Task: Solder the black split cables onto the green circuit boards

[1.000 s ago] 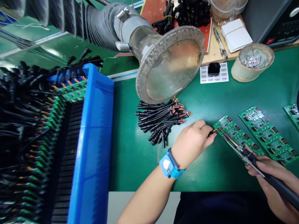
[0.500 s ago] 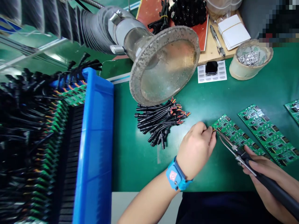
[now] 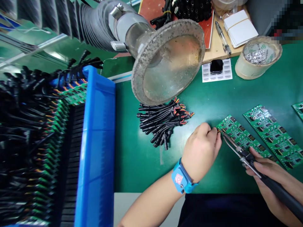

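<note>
My left hand (image 3: 202, 151), with a blue wrist strap (image 3: 182, 180), is closed in a pinch on a black cable's coloured wire ends at the near corner of a green circuit board (image 3: 243, 136). My right hand (image 3: 276, 181) grips a soldering iron (image 3: 255, 168) whose tip touches that same corner, right by my left fingertips. A pile of black cables with coloured wire ends (image 3: 163, 121) lies on the green mat just left of my left hand.
A fume extraction funnel (image 3: 168, 60) on a ribbed hose hangs over the cable pile. A blue bin (image 3: 97, 142) with boards and cables stands at the left. More green boards (image 3: 272, 135) lie to the right. A cup with solder scraps (image 3: 258, 61) and a label sheet (image 3: 217, 72) sit behind.
My left hand has shifted slightly right and closer to the board corner, still pinching the wire. The iron tip stays at the corner. The view has shifted a little.
</note>
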`<state>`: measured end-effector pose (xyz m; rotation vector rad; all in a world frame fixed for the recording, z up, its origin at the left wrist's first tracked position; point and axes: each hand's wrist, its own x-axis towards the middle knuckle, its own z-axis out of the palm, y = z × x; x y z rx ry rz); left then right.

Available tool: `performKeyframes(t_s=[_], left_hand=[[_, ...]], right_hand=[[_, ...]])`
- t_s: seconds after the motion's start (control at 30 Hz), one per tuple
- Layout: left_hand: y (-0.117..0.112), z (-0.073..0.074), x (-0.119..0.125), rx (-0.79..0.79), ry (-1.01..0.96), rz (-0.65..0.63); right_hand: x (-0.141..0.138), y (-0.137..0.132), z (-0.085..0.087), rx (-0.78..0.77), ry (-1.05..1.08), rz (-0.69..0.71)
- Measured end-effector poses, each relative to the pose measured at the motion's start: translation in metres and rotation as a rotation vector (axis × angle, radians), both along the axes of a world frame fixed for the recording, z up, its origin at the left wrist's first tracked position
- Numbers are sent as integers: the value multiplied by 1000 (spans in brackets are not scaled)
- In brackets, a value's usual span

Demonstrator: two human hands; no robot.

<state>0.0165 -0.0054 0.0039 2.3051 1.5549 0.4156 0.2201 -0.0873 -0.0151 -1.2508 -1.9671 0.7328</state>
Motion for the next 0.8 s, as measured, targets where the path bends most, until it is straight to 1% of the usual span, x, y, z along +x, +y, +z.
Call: performKeyframes(t_s=[0.17, 0.37, 0.43, 0.5, 0.57, 0.7, 0.8], left_hand=[[0, 0, 0, -1, -8, 7], [0, -2, 1, -6, -29, 31], [-1, -2, 2, -7, -38, 40], [-1, -3, 2, -13, -59, 52], [0, -3, 1, -33, -106, 66], [5, -2, -5, -115, -274, 74], [9, -3, -9, -161, -351, 51]], right_hand=[[3, -1, -3, -15, 0, -5], [12, -16, -18, 7, 119, -160], [13, -16, -19, 20, 152, -161], [11, -14, -17, 34, 171, -110], [9, -11, -12, -3, 180, -83], [4, -12, -3, -162, 184, -94], [3, -15, -1, -165, 165, -98]])
